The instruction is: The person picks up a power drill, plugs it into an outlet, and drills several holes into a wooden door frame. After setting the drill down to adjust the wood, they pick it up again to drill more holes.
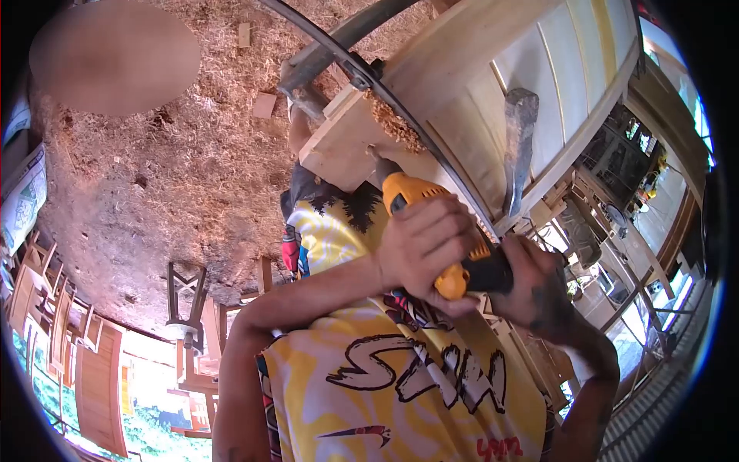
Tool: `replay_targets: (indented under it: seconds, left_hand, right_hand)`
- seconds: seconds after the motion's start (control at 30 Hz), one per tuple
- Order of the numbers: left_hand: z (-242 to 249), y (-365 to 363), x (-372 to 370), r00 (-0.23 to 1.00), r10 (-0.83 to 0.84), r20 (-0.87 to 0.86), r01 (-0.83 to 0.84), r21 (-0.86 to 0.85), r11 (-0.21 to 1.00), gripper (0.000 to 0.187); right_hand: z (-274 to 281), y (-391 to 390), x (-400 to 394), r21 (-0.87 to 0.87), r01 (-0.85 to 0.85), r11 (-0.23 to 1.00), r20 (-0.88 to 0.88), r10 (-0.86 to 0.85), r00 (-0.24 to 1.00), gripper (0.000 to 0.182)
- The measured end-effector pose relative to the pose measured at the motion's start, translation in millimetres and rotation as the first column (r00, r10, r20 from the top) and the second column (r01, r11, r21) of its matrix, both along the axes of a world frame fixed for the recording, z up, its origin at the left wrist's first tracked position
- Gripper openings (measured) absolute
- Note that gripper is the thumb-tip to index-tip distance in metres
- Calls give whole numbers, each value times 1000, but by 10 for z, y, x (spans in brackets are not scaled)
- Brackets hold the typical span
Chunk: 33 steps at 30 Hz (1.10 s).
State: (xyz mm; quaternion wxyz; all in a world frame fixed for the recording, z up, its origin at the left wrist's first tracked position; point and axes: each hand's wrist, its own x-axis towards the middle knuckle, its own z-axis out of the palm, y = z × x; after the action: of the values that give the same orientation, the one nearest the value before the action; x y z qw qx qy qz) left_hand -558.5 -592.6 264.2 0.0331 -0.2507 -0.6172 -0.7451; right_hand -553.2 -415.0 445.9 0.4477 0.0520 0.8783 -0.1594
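A big pale wooden frame (493,85), a slatted piece of furniture, fills the view from twelve to three o'clock, with sawdust-strewn ground (154,177) spreading from nine to eleven. Just above centre sits a wooden block (339,146) heaped with fresh shavings (394,123), a dark cable (400,100) crossing it. The yellow drill (431,231) lies at centre, its bit buried in the block's edge. The left hand (423,246) is wrapped tight round the drill's body; the right hand (531,285), toward four o'clock, is clenched on its black grip. Drilling cleanly here likely means keeping the bit square to the block, pressing steadily, and clearing the shavings.
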Motion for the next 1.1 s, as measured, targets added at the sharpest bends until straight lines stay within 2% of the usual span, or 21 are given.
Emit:
replay_targets:
  seconds: [0.07,0.17,0.3,0.4,0.43,0.47,0.53,0.57,0.6,0.67,0.73,0.77,0.83,0.9,0.93,0.97,1.0,1.07,1.1]
  left_hand:
    - [-261,36,45,1000,19,-13,-19,-8,1000,59]
    - [-211,-17,16,1000,-8,-3,8,-19,1000,57]
    - [219,-64,-92,989,-140,-38,140,1,990,61]
    - [718,24,-139,974,-202,-105,209,68,975,61]
    - [860,83,-110,965,-225,-137,239,97,966,61]
    - [955,166,-75,962,-187,-198,217,139,966,60]
    - [1094,345,10,942,-101,-319,186,248,951,59]
    - [1107,295,101,918,-152,-366,240,208,948,46]
    - [1050,315,229,896,-193,-401,277,165,947,41]
    - [810,328,531,838,-275,-471,345,67,936,35]
    - [541,311,709,749,-537,-387,538,-117,835,39]
    - [378,324,809,684,-654,-324,604,-251,756,38]
    - [59,464,1038,548,-804,-230,658,-475,585,36]
    - [-220,536,1260,430,-888,-161,627,-655,422,37]
    - [-351,583,1352,370,-921,-123,600,-725,338,40]
    - [-446,630,1457,318,-943,-98,574,-772,274,42]
    - [-539,673,1578,275,-959,-69,536,-817,213,44]
    - [-716,779,1893,260,-964,-63,484,-855,186,41]
    - [-756,858,2069,241,-964,-111,473,-854,217,38]
  right_hand:
    - [-212,41,-19,-16,-20,1000,2,20,1000,46]
    - [-279,19,-5,5,-67,998,-37,67,997,42]
    - [243,-75,116,-16,63,998,-87,-65,994,39]
    - [765,-97,375,-72,190,979,-196,-200,960,37]
    - [913,-73,510,-40,213,976,-266,-216,940,37]
    - [1033,-36,699,-5,243,970,-340,-230,912,37]
    - [1218,-11,1235,73,449,891,-367,-394,842,45]
    - [1310,4,1504,101,547,831,-390,-472,790,49]
    - [1358,69,1909,89,680,728,-339,-620,708,51]
    - [1294,114,3403,121,814,568,-609,-605,513,55]
    - [976,-142,4425,111,940,324,-798,-534,278,57]
    - [877,-312,4828,105,982,156,-865,-472,167,58]
    - [641,-664,5406,-40,998,54,-984,-176,-29,54]
    - [914,-798,5189,-388,905,-176,-812,-400,-425,46]
    - [871,-888,5364,-416,875,-250,-820,-314,-479,44]
    - [807,-947,5591,-449,838,-311,-819,-231,-525,42]
    - [698,-970,5944,-486,820,-303,-819,-169,-548,39]
    - [486,-956,6570,-591,757,-278,-787,-10,-617,37]
    - [386,-902,6751,-653,710,-264,-748,79,-659,36]
